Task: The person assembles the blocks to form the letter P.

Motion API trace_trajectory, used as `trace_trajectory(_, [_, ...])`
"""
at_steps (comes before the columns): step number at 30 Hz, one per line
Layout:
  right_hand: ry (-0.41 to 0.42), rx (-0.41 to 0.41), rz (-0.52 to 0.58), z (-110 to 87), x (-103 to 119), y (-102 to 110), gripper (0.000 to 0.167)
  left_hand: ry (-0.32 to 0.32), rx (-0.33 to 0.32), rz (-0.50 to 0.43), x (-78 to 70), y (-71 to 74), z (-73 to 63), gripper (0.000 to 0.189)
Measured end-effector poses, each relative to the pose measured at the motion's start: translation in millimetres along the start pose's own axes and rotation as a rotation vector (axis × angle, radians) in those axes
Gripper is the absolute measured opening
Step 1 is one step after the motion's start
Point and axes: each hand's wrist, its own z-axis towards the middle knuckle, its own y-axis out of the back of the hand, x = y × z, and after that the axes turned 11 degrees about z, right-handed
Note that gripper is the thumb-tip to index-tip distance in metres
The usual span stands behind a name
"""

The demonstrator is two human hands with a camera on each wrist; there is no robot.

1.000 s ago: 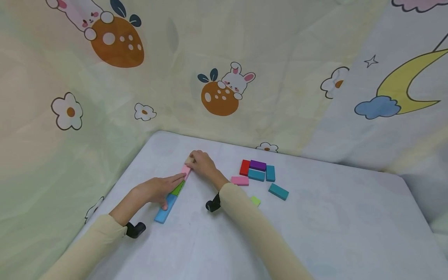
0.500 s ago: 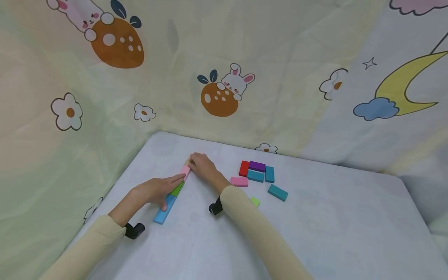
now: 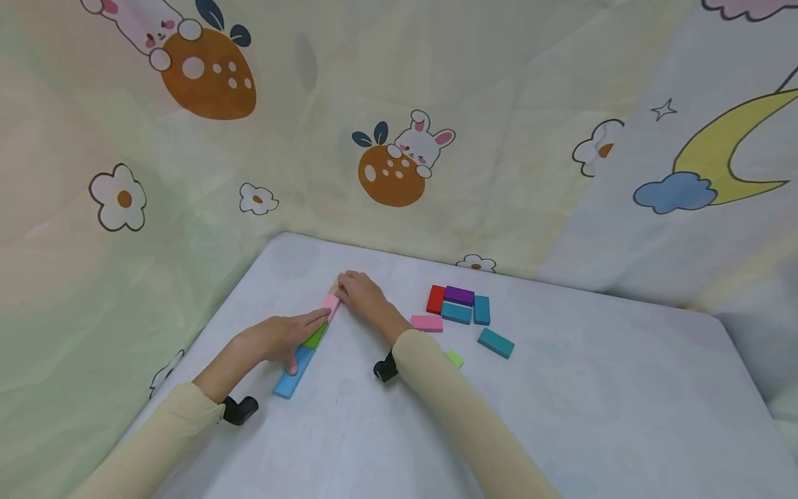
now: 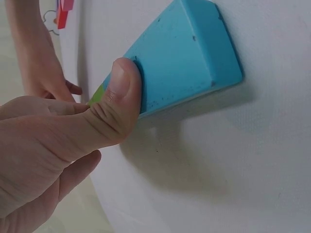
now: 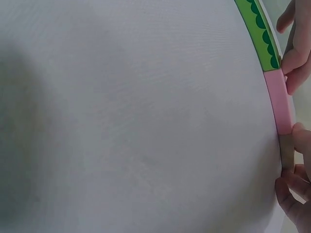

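A row of blocks lies end to end on the table, slanting away at the left in the head view: a blue block (image 3: 288,383) nearest, then a green one (image 5: 262,36) with dark scallops, a pink one (image 5: 278,102) and a beige one (image 5: 287,150) farthest. My left hand (image 3: 280,338) stretches along the row, its thumb pressing on the blue block (image 4: 175,53) and its straight fingers reaching the pink one. At the far end my right hand (image 3: 363,296) holds the beige block between thumb and fingers, mostly covering it in the head view.
Right of the row lie a red block (image 3: 436,299), a purple block (image 3: 459,295), a pink block (image 3: 427,323) and several teal blocks (image 3: 497,342). A light green block (image 3: 455,358) shows beside the right sleeve (image 3: 430,374). Printed cloth (image 3: 499,194) rises behind the white table (image 3: 592,388).
My right hand has closed further over the beige block and shifted slightly, so less of that block shows. The left hand and the other blocks have stayed put.
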Motion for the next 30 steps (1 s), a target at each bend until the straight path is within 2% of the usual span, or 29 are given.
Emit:
trace_trajectory(3, [-0.01,-0.001,-0.037,-1.8,0,0,0.02,-0.001,-0.003,-0.006,-0.1,0.2,0.0,0.116])
trace_trajectory(6, [-0.01,-0.001,-0.126,-7.8,-3,3,0.035,0.003,-0.003,-0.014,-0.1,-0.9,0.0,0.116])
trace_trajectory(9, [-0.002,0.001,-0.17,-21.8,-9,18,0.051,0.001,-0.007,-0.012,0.0,-2.0,0.1,0.115])
trace_trajectory(11, [0.004,0.01,-0.145,-36.6,-16,34,0.059,-0.001,-0.011,-0.01,0.0,-1.9,0.0,0.115])
trace_trajectory(14, [0.002,0.035,-0.058,-67.4,-30,59,0.063,-0.01,-0.018,-0.003,0.1,-2.2,0.0,0.115])
trace_trajectory(18, [-0.027,0.071,0.042,-122.7,-55,80,0.063,-0.017,-0.02,-0.002,-1.3,-2.3,0.3,0.114])
trace_trajectory(22, [-0.055,0.063,0.022,-180.5,-84,93,0.063,-0.006,-0.017,0.001,-1.7,-1.7,0.6,0.114])
trace_trajectory(24, [-0.033,0.027,-0.016,-205.7,-99,97,0.062,-0.003,-0.014,-0.001,-1.9,-1.1,0.6,0.115])
trace_trajectory(28, [-0.02,-0.029,-0.071,-246.0,-121,103,0.054,-0.009,-0.018,-0.006,-1.4,-1.3,0.1,0.114])
trace_trajectory(30, [-0.036,-0.025,-0.09,-260.0,-127,106,0.047,-0.013,-0.024,-0.006,-1.7,-1.1,-0.6,0.114])
